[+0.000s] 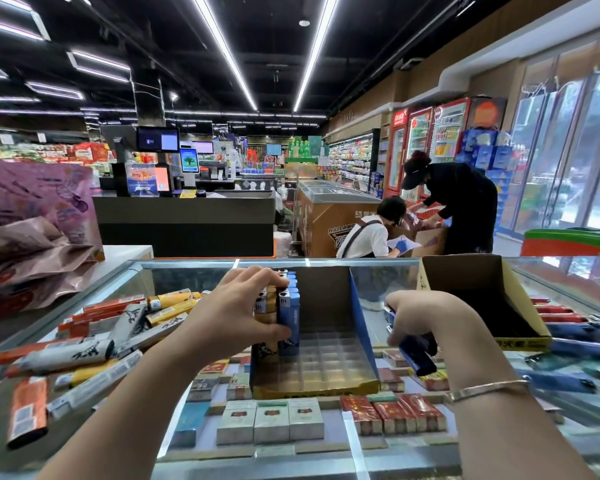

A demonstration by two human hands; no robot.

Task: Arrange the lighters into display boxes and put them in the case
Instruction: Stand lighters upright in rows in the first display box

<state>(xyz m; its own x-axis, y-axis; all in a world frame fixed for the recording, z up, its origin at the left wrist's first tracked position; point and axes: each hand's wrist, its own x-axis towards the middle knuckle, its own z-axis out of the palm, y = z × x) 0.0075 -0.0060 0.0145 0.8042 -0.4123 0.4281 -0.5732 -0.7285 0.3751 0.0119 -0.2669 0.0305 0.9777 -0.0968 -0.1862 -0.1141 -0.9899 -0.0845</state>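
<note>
Blue lighters (289, 306) braced upright at display box (326, 384) left wall by curled left hand (238, 306); right hand (418, 317) right of box, fingers clasping blue lighters (417, 353) for loading.

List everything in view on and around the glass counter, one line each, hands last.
display box: one, blue and yellow, centre of the counter, mostly unfilled
standing lighters: several, blue and yellow, upright at the box's left end
loose lighters: many, orange, grey and yellow, heaped on the counter's left
blue and red lighters: many, lying on the counter's right
cardboard box: one, brown, open, right of the display box
cigarette packs: many, white and red, under the glass
bags: several, purple, far left
people: two, behind the counter
left hand: grips the standing lighters
right hand: holds a blue lighter; bracelet on wrist
</note>
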